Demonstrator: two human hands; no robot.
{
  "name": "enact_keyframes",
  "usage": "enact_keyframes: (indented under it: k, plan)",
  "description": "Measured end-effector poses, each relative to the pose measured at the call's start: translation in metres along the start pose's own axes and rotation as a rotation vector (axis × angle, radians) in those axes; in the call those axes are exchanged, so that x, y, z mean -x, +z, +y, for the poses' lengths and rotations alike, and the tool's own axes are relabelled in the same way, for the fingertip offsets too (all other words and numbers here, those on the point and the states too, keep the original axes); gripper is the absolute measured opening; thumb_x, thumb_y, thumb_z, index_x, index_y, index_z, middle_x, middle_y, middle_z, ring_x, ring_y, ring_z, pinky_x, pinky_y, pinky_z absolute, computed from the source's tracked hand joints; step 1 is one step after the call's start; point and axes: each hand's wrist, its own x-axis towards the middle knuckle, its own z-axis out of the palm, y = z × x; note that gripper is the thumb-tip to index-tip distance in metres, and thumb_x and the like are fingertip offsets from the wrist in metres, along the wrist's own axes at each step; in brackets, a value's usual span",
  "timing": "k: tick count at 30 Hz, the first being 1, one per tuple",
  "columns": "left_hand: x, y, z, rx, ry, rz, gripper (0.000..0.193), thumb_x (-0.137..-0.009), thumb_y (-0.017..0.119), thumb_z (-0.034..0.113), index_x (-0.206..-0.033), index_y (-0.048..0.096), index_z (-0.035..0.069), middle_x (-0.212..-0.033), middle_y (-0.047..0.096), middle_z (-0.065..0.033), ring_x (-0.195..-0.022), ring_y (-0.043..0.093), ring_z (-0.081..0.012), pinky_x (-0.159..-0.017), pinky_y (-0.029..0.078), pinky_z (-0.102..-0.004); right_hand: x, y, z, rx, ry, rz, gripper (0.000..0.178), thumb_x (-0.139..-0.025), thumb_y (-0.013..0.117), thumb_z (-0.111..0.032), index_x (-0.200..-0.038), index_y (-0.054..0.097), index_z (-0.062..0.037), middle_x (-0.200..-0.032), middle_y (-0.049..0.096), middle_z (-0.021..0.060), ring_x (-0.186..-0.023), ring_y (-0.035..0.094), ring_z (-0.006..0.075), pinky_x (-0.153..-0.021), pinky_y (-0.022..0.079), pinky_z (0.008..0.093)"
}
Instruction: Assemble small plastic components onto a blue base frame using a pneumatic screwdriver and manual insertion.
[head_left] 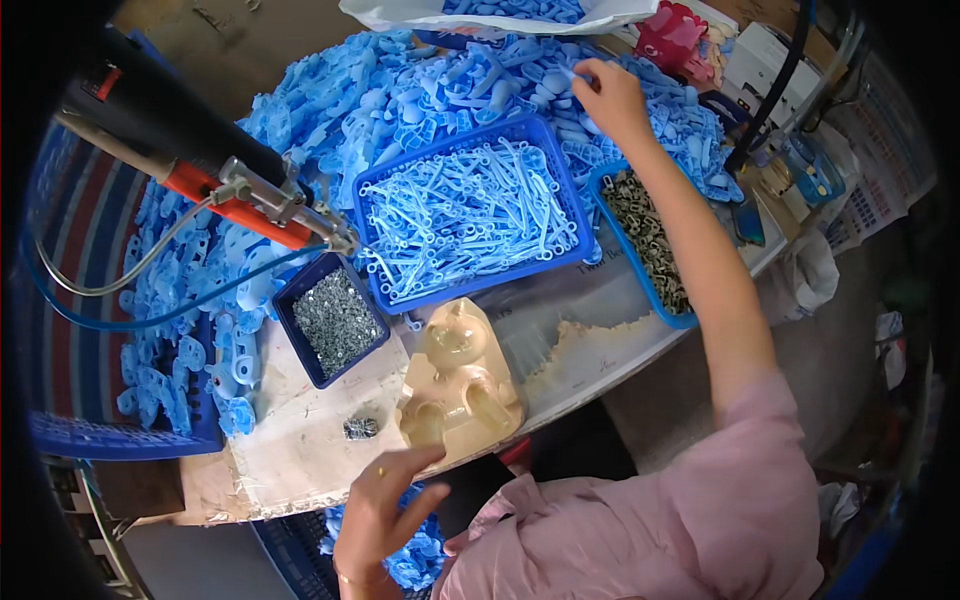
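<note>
At the table's near edge my left hand (385, 505) is open, thumb and fingers apart. Its fingertips are close to the lower end of a beige moulded fixture (472, 372) with rounded hollows. My right hand (612, 98) reaches far across to a large heap of blue plastic parts (345, 95). There its thumb and forefinger pinch a pale blue plastic part, mostly covered by the fingers. Between the heap and the fixture stands a blue basket (480, 281) full of thin light-blue rods with ringed ends.
A dark blue tray (318, 378) holds small metal pieces; a blue tray (678, 320) under my right forearm holds metal clips. A black-and-orange powered tool (235, 205) with hoses juts in from the left. More blue parts fill a crate (130, 445). A small dark object (360, 428) lies beside the fixture.
</note>
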Motion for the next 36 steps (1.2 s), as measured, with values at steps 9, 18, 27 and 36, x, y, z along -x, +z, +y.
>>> enact_keyframes:
  k: [9,18,27,36]
  plan:
    - [-0.118,0.052,0.006,-0.201,0.241,0.358,0.068,-0.082,0.082,0.013,-0.143,0.054,0.003,-0.107,0.071,-0.0149,-0.087,0.069,-0.0297,-0.074,0.055,-0.041,0.117,-0.112,-0.165,-0.875,-0.073,-1.137,0.011,-0.092,0.072,-0.012,-0.1,0.072,-0.0035,-0.082,0.072,0.0014,-0.073,0.067,0.0091,-0.068,0.054,0.0262]
    - [-0.06,0.043,-0.011,-0.104,0.217,0.491,0.041,-0.077,0.077,-0.002,-0.117,0.069,0.006,-0.099,0.073,-0.0068,-0.071,0.062,-0.0232,-0.066,0.053,-0.0331,-0.01,0.031,0.013,0.275,-0.291,-0.131,0.043,-0.081,0.065,0.002,-0.12,0.068,-0.0147,-0.125,0.065,0.0098,-0.11,0.064,0.0331,-0.089,0.056,0.0419]
    - [-0.03,0.04,-0.021,0.009,0.058,0.51,0.031,-0.076,0.076,-0.006,-0.105,0.071,0.005,-0.095,0.073,-0.0064,-0.071,0.057,-0.018,-0.066,0.049,-0.0304,-0.024,0.025,0.02,0.256,-0.082,-0.251,0.039,-0.08,0.07,-0.015,-0.119,0.069,-0.0161,-0.121,0.065,0.0142,-0.108,0.065,0.0349,-0.09,0.054,0.048]
    - [-0.024,0.044,-0.028,-0.095,0.114,0.553,0.038,-0.074,0.077,-0.006,-0.11,0.073,0.006,-0.096,0.073,-0.0065,-0.079,0.058,-0.0219,-0.073,0.05,-0.0336,-0.037,0.06,0.003,0.304,-0.086,-0.183,0.022,-0.09,0.066,-0.025,-0.104,0.074,-0.01,-0.109,0.07,0.0131,-0.104,0.068,0.0338,-0.083,0.056,0.046]
